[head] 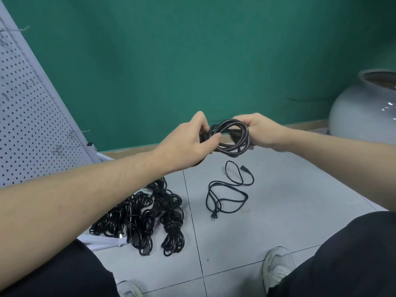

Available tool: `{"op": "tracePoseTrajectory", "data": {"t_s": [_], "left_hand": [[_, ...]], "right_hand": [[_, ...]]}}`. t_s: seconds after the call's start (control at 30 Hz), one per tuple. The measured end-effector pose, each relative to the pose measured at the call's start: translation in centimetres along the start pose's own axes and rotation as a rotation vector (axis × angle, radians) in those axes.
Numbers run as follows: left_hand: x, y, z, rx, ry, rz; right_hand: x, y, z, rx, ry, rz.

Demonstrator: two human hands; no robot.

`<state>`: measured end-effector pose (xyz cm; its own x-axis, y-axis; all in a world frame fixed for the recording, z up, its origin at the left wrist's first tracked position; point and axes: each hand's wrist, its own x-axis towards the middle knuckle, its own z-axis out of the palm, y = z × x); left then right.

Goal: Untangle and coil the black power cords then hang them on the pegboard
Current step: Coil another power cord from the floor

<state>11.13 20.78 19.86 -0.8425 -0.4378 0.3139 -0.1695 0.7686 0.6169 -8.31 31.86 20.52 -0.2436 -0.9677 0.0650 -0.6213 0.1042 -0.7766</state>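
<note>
Both hands raised, left hand (192,140) and right hand (260,131) each gripping the coiled cord (232,138)

I hold one coiled power cord (232,138) in the air between both hands. My left hand (188,140) pinches its left side with thumb and fingers; my right hand (260,130) grips its right side. Below, on the floor (289,189), a loose cord (228,189) lies uncoiled. To its left, near the pegboard (27,108), lies a pile of bundled cords (147,215). A grey ceramic pot (364,108) stands at the right by the green wall (192,50).
</note>
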Motion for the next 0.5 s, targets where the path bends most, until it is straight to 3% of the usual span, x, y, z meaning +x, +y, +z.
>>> {"op": "tracePoseTrajectory", "data": {"t_s": [0.2, 0.3, 0.5], "left_hand": [[0.2, 1.4, 1.2, -0.387, 0.254, -0.061], [1.0, 0.5, 0.8, -0.282, 0.354, -0.173], [1.3, -2.5, -0.4, -0.024, 0.263, -0.299]], "right_hand": [[-0.2, 0.4, 2.2, 0.064, -0.161, 0.195], [0.0, -1.2, 3.5, 0.031, -0.18, 0.228], [-0.3, -3.8, 3.8, -0.187, -0.157, 0.029]]}}
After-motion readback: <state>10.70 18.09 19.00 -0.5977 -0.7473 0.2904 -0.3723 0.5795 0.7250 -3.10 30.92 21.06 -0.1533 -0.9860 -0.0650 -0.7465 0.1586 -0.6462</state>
